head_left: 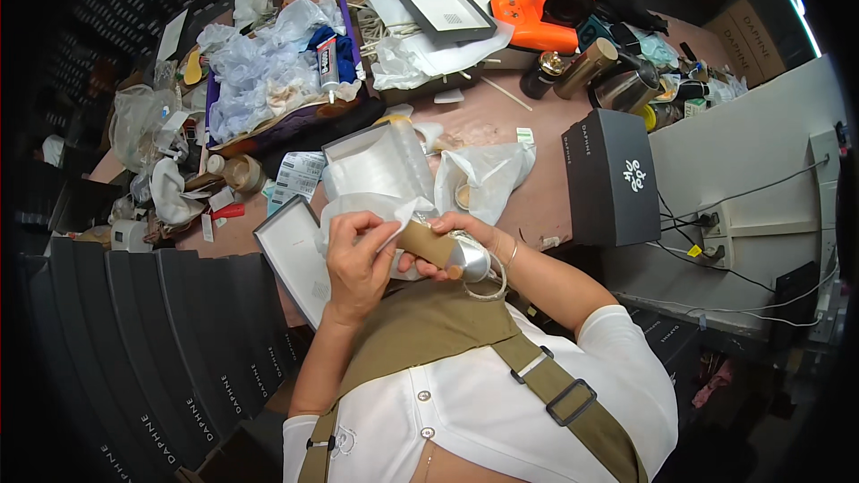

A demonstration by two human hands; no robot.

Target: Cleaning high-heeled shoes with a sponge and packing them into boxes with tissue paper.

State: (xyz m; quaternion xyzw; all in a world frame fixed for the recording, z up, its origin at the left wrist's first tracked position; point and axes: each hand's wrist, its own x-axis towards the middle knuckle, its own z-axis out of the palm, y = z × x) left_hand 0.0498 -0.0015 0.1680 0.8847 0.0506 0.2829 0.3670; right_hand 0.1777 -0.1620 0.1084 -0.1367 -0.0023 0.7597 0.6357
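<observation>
My right hand [461,237] grips a shoe [428,246] with a tan sole, a silver heel part and a looped strap, close in front of my body. With its fingers pinched, my left hand [355,259] holds the edge of a sheet of white tissue paper [371,207] beside the shoe's front end. That front end is partly hidden by the paper. Just beyond my hands lies an open shoebox [333,150] lined with white paper. More white paper [488,174] sits right of it, partly around a tan item. A box lid [288,241] leans at the left.
Dark shoeboxes [134,349] stand in rows at the lower left. A closed black shoebox [613,179] is on the right. Farther back are a bin of crumpled plastic [259,63] with a tube [327,67], an orange heat tool [537,18], and bottles [586,67]. Cables [743,206] hang at right.
</observation>
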